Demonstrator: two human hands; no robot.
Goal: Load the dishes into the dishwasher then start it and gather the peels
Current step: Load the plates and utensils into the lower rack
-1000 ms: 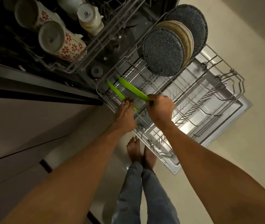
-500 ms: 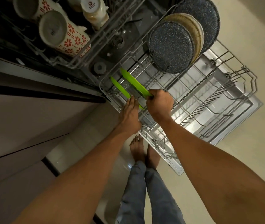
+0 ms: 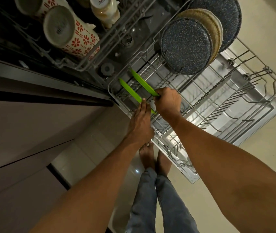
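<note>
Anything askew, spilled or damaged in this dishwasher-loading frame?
Nothing stands out. Two green plates stand on edge in the lower rack, the right hand gripping one, the left hand flat against the other. The speckled plates sit upright; the floral mugs lie in the upper rack. No spill or breakage shows.

Two green plates [image 3: 130,92] [image 3: 144,84] stand on edge in the lower rack [image 3: 260,91]. Further along the same rack stand four round plates: two dark speckled ones [image 3: 186,46] [image 3: 226,19] and, between them, two pale ones [image 3: 206,21]. In the upper rack [image 3: 103,39] sit two flowered mugs [image 3: 71,32] [image 3: 31,5] and one bottle [image 3: 104,7]. Two racks in all, two hands [image 3: 141,121] [image 3: 168,101], two bare feet [image 3: 146,155].
</note>
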